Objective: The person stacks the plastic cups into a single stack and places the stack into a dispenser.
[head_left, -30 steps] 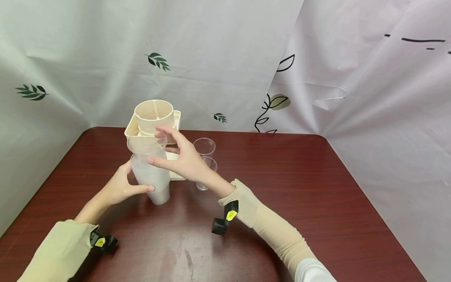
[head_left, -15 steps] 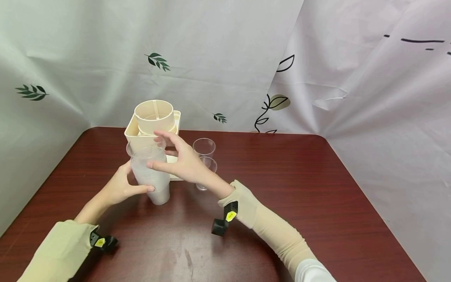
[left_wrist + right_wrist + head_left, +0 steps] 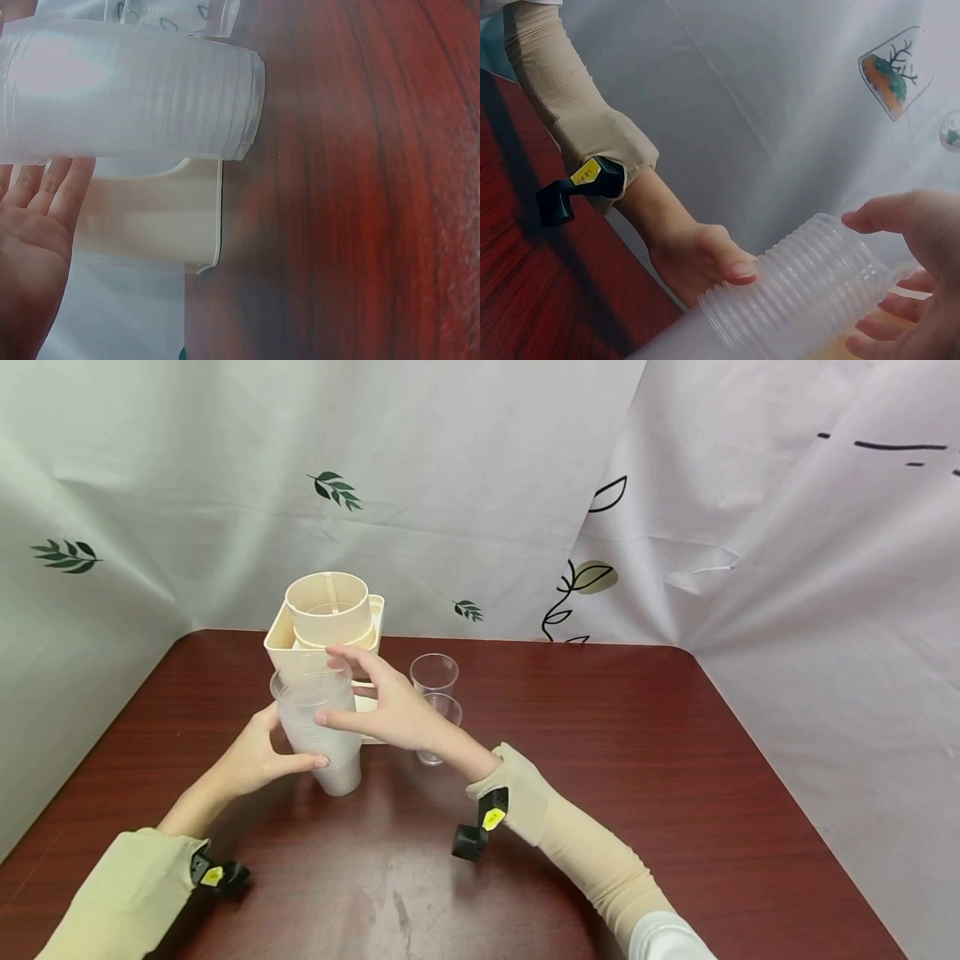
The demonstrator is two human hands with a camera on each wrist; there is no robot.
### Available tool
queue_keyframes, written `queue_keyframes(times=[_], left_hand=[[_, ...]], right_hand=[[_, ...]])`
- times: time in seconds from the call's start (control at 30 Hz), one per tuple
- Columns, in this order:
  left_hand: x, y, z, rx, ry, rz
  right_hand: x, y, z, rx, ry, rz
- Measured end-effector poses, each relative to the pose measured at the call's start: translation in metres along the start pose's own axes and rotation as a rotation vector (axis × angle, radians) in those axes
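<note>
My left hand (image 3: 255, 758) grips a nested stack of clear plastic cups (image 3: 330, 747) from the left side, thumb across the front. The stack (image 3: 135, 94) leans slightly, with its narrow end down near the table. At its upper end my right hand (image 3: 397, 706) curves its thumb and fingers around the top plastic cup (image 3: 288, 681), whose rim stands above the other rims. The right wrist view shows the right thumb (image 3: 885, 210) at the rims and the other fingers on the far side.
Behind the stack stands a cream container (image 3: 281, 639) with a round cream holder (image 3: 330, 622) in it. Two clear cups (image 3: 435, 670) stand to the right, partly behind my right hand. A cream flat piece (image 3: 369, 733) lies behind the stack. Patterned cloth (image 3: 480, 485) hangs beyond the dark red table (image 3: 585, 735).
The top cup has gone down deeper into the stack, with my right hand lowering along with it. My left hand and the rest of the stack have stayed in place.
</note>
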State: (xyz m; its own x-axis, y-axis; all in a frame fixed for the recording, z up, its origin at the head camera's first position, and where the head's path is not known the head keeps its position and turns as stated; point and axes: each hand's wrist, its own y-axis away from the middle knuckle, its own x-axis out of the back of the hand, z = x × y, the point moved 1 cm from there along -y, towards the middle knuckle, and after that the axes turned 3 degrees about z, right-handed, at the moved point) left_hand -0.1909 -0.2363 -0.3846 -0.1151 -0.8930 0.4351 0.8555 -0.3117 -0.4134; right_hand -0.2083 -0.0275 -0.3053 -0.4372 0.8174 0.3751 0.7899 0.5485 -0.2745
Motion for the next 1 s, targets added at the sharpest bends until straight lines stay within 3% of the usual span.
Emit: queue_keyframes(times=[1.0], left_hand=[[-0.0008,0.0011,0.0016,-0.02,0.083,-0.013]], right_hand=[[0.0012,0.0026,0.0026,0.034,0.041,-0.065]])
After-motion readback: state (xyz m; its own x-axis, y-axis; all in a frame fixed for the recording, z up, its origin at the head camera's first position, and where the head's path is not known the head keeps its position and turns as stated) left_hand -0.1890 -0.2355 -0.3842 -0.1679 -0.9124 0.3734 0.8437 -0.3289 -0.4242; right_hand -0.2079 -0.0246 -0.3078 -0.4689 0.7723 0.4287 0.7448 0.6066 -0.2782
